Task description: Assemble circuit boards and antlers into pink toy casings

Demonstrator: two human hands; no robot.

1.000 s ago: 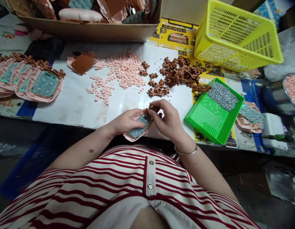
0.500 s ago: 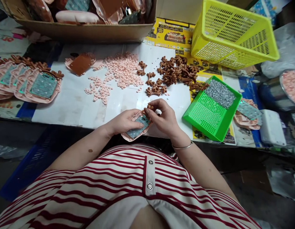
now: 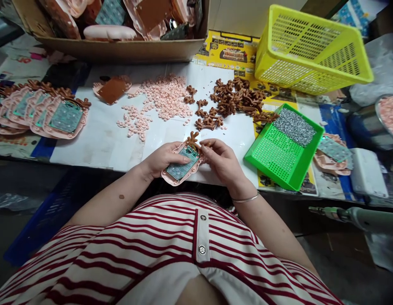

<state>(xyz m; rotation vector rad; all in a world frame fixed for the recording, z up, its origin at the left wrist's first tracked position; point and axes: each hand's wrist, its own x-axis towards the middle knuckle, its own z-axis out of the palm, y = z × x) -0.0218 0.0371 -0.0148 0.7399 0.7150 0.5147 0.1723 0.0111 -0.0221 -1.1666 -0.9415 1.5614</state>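
Left hand [image 3: 163, 159] clamps a rounded pink plastic shell [image 3: 195, 167]; right hand [image 3: 223, 162] is pinched together, can't tell on what. Probably light, stiff; grip the rim [image 3: 169, 181], spare that flat green circuit board [image 3: 180, 169].

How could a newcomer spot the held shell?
Start at the white sheet; by its near edge is the left hand. It holds the board-filled pink shell, set apart from the stacked shells at left by being held.
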